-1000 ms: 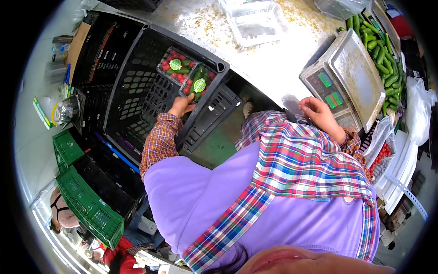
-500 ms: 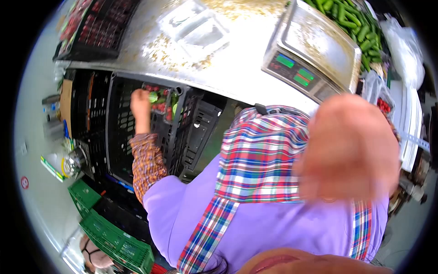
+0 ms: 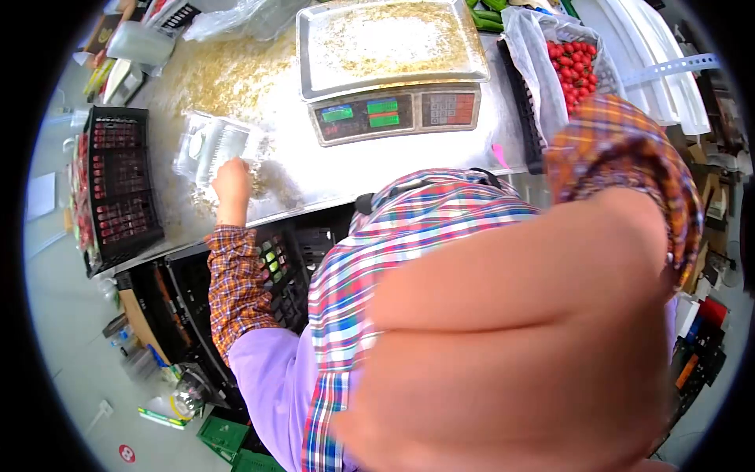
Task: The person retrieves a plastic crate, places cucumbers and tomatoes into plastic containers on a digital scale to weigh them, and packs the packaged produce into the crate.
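My left hand (image 3: 232,182) is at the near edge of some clear plastic containers (image 3: 220,145) on the metal table. Its fingers look closed on the rim of one, though the fingertips are hard to make out. Very near the camera, my right hand (image 3: 511,377) fills the lower right of the view, blurred, with its fingers not distinguishable. Beyond it stands a digital scale (image 3: 393,110) with lit green displays and bits of debris on its pan.
Red radishes or similar small produce (image 3: 574,71) fill a lined crate at the right. A black crate of packed red produce (image 3: 118,185) stands at the table's left end. Below the edge, another black crate (image 3: 295,271) holds packs. Crumbs litter the metal table (image 3: 275,169).
My left hand has moved from the black crate below up to the clear containers on the table. My right hand has come closer to the camera. The view has turned rightward.
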